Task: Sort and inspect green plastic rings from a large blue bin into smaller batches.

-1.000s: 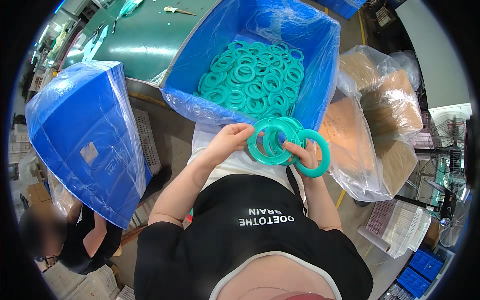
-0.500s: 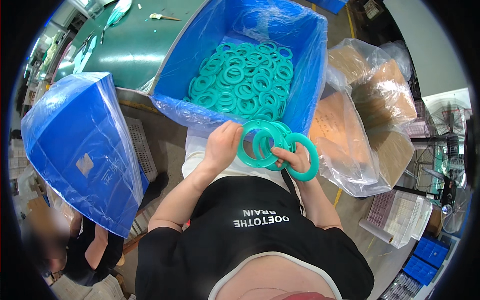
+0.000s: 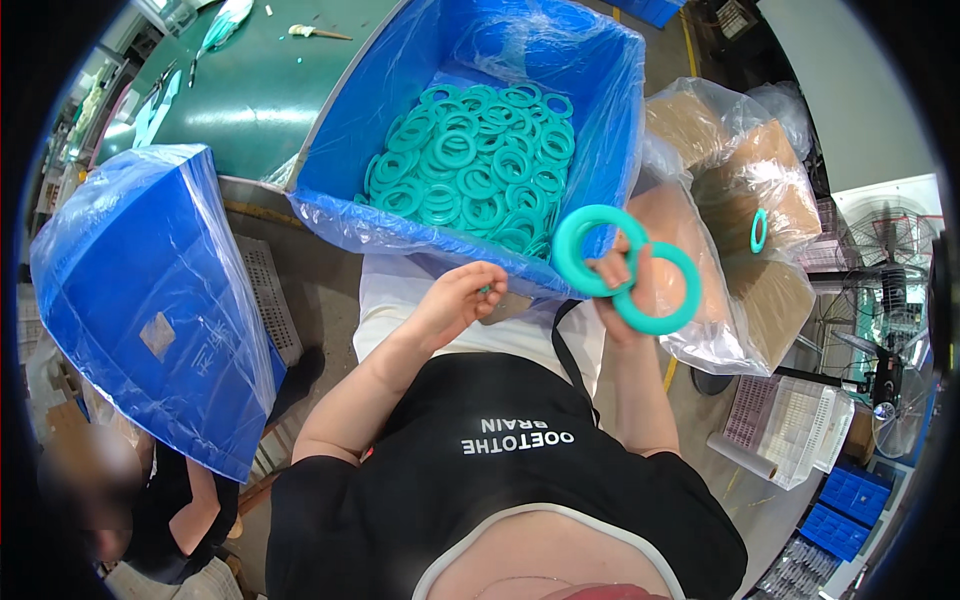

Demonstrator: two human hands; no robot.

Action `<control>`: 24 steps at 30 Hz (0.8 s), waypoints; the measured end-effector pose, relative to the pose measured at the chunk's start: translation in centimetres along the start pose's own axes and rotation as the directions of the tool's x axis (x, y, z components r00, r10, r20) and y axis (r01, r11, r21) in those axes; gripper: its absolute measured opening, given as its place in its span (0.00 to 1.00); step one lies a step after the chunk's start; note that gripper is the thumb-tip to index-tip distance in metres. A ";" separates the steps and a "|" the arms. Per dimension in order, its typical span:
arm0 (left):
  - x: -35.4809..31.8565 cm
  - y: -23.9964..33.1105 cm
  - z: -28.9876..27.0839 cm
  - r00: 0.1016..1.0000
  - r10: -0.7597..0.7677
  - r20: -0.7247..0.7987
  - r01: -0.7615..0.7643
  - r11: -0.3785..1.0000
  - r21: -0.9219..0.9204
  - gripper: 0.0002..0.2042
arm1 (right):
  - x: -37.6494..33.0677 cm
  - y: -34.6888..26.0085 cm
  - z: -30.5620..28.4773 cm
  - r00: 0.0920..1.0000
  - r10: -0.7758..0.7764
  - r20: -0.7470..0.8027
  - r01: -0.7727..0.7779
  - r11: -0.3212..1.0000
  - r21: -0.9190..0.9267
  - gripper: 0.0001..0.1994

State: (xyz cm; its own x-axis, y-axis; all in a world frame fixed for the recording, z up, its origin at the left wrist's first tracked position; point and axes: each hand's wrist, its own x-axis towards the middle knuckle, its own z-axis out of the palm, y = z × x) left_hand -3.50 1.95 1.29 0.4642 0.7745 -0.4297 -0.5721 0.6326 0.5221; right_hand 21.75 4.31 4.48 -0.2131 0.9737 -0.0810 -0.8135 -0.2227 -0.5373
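My right hand (image 3: 620,272) grips teal plastic rings (image 3: 598,213), which overlap and fan out around the fingers. It is over the near right corner of a blue bin (image 3: 425,232) lined with clear film. Inside the bin lies a heap of similar teal rings (image 3: 455,150). My left hand (image 3: 462,302) is just in front of the bin's near edge, fingers pinched on a small teal piece (image 3: 486,290) mostly hidden by them. Another teal ring (image 3: 759,231) appears narrow in front of a cardboard box on the right; whether it is airborne or resting I cannot tell.
Film-wrapped cardboard boxes (image 3: 735,185) stand at the right. A second blue bin (image 3: 165,310) tilts at the left, with a co-worker (image 3: 185,505) beside it. The green table (image 3: 255,90) holds a brush (image 3: 320,33). A fan (image 3: 885,350) stands far right.
My right hand has moved right and up, turning its rings. My left hand has come away from the rings, its fingers turned inward. A separate ring now shows before the cardboard boxes.
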 end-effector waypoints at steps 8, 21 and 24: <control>-1.7 0.7 1.6 0.978 0.207 -0.039 -0.185 0.932 0.310 0.09 | 0.7 4.8 2.1 0.982 -0.032 -0.188 -0.117 0.679 -0.724 0.04; -1.9 0.2 3.7 0.968 0.234 0.096 -0.243 0.758 0.606 0.11 | 1.6 5.6 2.5 0.949 -0.239 0.207 0.080 -0.452 -0.888 0.16; -1.6 1.4 2.9 0.991 0.129 0.047 -0.136 0.888 0.440 0.10 | 1.7 4.4 2.4 0.989 -0.012 -0.149 -0.142 0.239 -0.961 0.17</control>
State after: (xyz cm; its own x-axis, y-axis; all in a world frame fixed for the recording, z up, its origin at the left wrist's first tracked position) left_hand -3.06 1.60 4.82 0.4176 0.8489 -0.3239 -0.2735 0.4574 0.8462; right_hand 16.52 4.88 3.98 -0.1203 0.9727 -0.1986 0.3558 -0.1446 -0.9233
